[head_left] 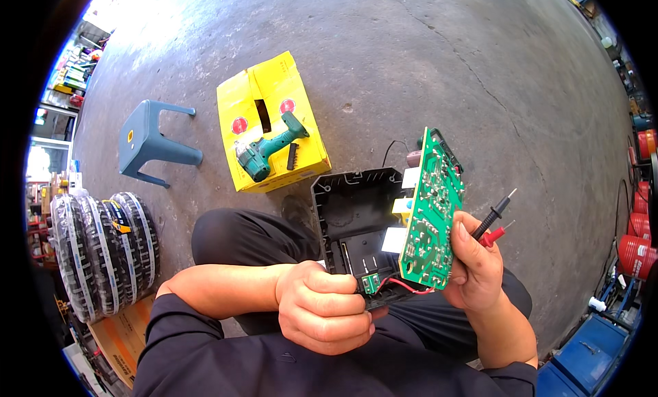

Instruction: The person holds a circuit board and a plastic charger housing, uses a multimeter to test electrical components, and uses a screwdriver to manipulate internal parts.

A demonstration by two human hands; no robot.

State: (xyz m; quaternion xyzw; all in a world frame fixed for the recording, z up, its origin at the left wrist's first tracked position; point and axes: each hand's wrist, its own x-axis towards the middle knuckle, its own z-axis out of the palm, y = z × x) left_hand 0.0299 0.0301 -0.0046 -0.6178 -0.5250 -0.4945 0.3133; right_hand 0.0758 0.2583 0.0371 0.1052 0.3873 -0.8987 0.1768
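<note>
As my left hand (323, 308) grips the central case (353, 215), my right hand (474, 267) clamps board (430, 215) and probes (493, 217), seemingly mid-inspection, needing probes freed.

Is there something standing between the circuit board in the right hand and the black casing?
Yes: a red wire runs between the circuit board and the black casing, near their lower ends. The board's white and yellow components also face the casing.
</note>
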